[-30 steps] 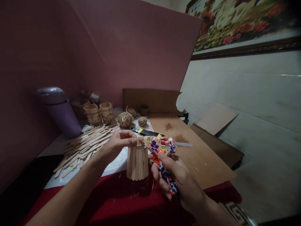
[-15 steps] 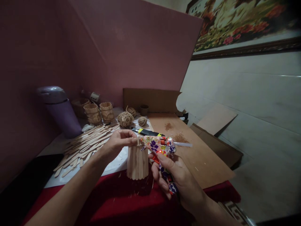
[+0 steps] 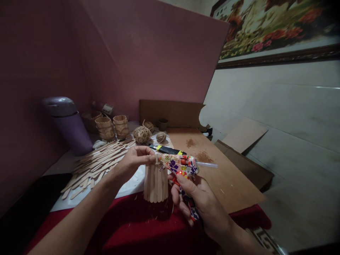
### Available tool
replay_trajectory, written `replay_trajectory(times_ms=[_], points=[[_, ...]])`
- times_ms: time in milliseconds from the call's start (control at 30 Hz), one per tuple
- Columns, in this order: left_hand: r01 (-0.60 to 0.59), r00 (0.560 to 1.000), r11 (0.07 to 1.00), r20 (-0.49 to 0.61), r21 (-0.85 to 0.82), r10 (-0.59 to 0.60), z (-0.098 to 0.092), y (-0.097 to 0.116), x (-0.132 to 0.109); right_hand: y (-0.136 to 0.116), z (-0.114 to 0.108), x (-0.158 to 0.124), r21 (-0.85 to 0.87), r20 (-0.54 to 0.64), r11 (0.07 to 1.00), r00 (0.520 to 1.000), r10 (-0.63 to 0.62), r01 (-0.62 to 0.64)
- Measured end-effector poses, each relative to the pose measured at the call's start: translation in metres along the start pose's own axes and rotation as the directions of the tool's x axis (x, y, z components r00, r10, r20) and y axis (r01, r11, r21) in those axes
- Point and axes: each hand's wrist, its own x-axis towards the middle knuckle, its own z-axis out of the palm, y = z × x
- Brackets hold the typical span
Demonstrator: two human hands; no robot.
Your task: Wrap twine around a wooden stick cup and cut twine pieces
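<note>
So the left hand has thumb and fingertips pinched narrow on the top edge of a stick cup; anything extra between the tips is too small to make out. The cup hangs down right below those fingertips, rounded stick ends at the bottom. Right hand is curled around the handle of a flowery glue gun, thumb just below a glowing red light, nozzle right next to the left fingertips.

Just beyond the fingers there's a black-and-yellow cutter, then some twine balls. Left of the left fingers, loads of loose sticks lie on a white sheet, with two wooden cups and a purple flask further back. Right of the right fingers is a brown board with powdery smudges. Red cloth underneath. High above and right of the fingers, a framed picture hangs on a pale wall.
</note>
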Motion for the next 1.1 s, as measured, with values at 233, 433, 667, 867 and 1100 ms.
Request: replay_trajectory(times_ms=[233,433,667,867,1100], points=[[0.003,1.0,1.0,-0.009,0.021,-0.003,-0.001,0.001,0.0,-0.001,0.001,-0.003,0.029,0.008,1.0,1.0,0.005,-0.005],[-0.006,1.0,1.0,-0.019,0.031,0.006,-0.001,-0.001,0.0,-0.001,-0.001,-0.005,0.086,-0.012,0.995,0.999,-0.044,0.044],[0.021,1.0,0.995,0.008,-0.1,-0.02,-0.01,-0.005,0.0,-0.004,-0.01,-0.005,0.137,-0.115,0.972,0.978,-0.174,0.189],[0.1,0.995,0.945,0.054,-0.311,-0.087,-0.017,-0.005,0.0,-0.007,-0.047,0.018,-0.072,-0.324,0.96,0.904,-0.279,0.271],[0.123,0.992,0.921,0.045,-0.37,-0.115,-0.017,-0.007,-0.001,0.0,-0.102,0.045,-0.776,-0.409,0.625,0.821,-0.398,-0.084]])
